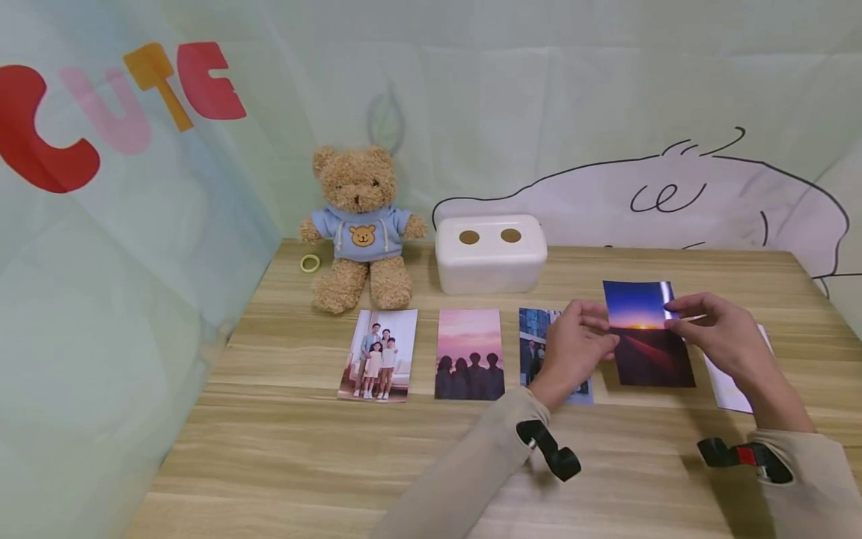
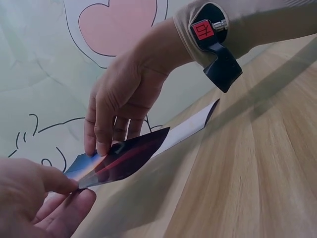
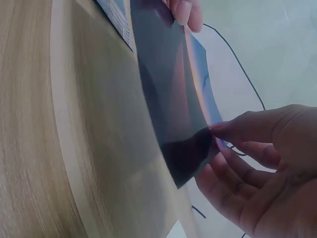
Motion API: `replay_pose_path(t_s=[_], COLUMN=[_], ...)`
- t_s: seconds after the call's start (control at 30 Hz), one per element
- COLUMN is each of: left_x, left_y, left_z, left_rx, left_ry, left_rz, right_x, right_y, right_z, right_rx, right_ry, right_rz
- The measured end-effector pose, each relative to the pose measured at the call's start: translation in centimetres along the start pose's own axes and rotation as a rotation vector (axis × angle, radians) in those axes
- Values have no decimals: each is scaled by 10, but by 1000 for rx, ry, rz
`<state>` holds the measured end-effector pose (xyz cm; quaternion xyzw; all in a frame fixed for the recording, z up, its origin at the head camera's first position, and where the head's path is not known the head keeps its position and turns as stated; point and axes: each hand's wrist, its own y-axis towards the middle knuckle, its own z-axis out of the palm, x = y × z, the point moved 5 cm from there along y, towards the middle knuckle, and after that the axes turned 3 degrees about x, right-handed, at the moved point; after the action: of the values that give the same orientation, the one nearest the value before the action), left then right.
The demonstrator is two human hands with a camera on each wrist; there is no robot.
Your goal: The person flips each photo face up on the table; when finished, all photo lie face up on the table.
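Observation:
Between both hands is a glossy sunset photo [image 1: 646,359], blue and orange above, dark below, raised off the table. My left hand [image 1: 572,348] pinches its left edge between thumb and fingers. On the opposite edge, my right hand [image 1: 730,340] pinches it the same way, as the right wrist view shows with the thumb on the sunset photo [image 3: 171,99]. The print bows slightly in the left wrist view. Beneath my left hand lies a photo of people before a building [image 1: 532,348], partly covered. A white-backed photo [image 1: 730,385] lies under my right hand, partly hidden.
Further left on the wooden table [image 1: 303,464] lie a family photo [image 1: 377,355] and a pink-sky silhouette photo [image 1: 469,352]. Behind them sit a teddy bear [image 1: 360,224] in a blue hoodie, a small yellow-green ring [image 1: 310,263] and a white box [image 1: 490,262] with two round holes.

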<state>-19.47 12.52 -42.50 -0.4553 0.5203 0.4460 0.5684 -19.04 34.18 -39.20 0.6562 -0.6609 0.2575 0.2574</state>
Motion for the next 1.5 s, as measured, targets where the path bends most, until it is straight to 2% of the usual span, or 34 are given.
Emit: replay_pose_path(t_s=[0.23,0.57,0.87,1.5], left_x=[3,10,12,14], left_y=[1,5,4,6], left_z=[0,1,3,6], left_rx=[20,44,40,90], left_ry=[72,288,388,543], left_rz=[-8,-37,-52,19], right_x=[-3,-6,-7,-16], right_y=[2,3,4,8], right_z=[2,6,7,13], right_rx=[60,131,164,214], right_ry=[-58,-80,-124,-164], right_rz=[-10,-14,-17,-5])
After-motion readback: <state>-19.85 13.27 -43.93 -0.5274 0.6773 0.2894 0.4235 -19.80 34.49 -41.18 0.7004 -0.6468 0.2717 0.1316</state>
